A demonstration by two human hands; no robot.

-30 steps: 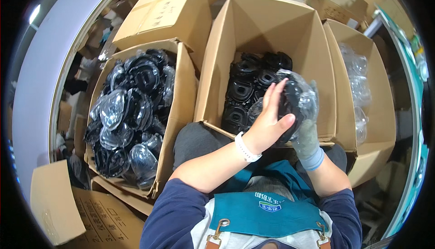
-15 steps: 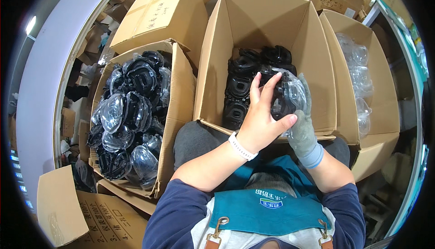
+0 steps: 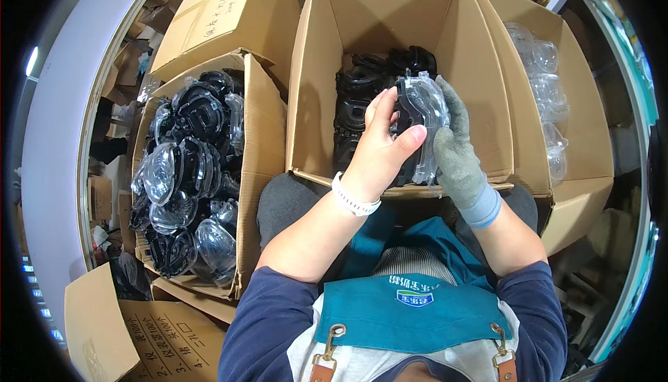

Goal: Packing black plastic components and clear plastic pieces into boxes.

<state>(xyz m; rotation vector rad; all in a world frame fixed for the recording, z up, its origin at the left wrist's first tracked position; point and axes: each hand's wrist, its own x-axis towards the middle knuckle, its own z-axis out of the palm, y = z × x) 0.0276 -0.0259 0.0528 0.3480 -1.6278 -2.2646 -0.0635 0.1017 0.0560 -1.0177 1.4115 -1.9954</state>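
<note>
Between my two hands is a black plastic housing with a clear cover (image 3: 425, 107), held edge-on over the middle cardboard box (image 3: 398, 21). My bare left hand (image 3: 379, 147), with a white band at its wrist, presses the black side, thumb near the seam. From the right, my right hand (image 3: 456, 142) in a grey glove closes against the clear cover. Below and beyond them, several black plastic housings (image 3: 353, 112) lie in rows in the box, partly hidden by my left hand and the held piece.
At the left, an open box (image 3: 259, 142) is heaped with black housings under clear covers (image 3: 160, 173). Clear plastic covers (image 3: 551, 90) fill part of the box (image 3: 583, 194) at the right. A closed carton (image 3: 229, 17) stands behind the left box; an open flap (image 3: 97, 319) sticks up at the lower left.
The housing has turned from facing me to edge-on, and my left hand has closed in against its black side. The whole view has shifted slightly.
</note>
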